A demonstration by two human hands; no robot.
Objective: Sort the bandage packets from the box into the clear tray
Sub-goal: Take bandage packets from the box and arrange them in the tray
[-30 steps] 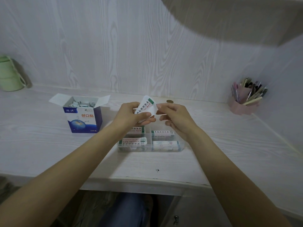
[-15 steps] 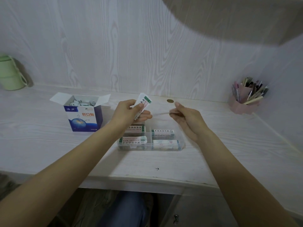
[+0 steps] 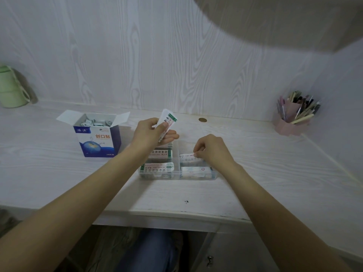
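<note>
A blue and white bandage box [image 3: 98, 137] stands open on the desk at the left, with loose packets inside. The clear tray [image 3: 177, 176] sits in the middle, holding several white packets with green print in its compartments. My left hand [image 3: 151, 134] holds a small stack of packets [image 3: 167, 121] upright above the tray's far left corner. My right hand [image 3: 211, 150] is down over the tray's right side and pinches one packet [image 3: 186, 157] at its end, low in the far right compartment.
A pink pen holder [image 3: 292, 122] full of pens stands at the right by the side wall. A green cup [image 3: 11, 91] sits far left. A small brown disc [image 3: 202, 120] lies near the back wall. The desk's front edge runs just below the tray.
My right hand pulled one packet off the stack in my left hand, carried it right, then lowered it into the tray's right side. My left hand stayed about where it was.
</note>
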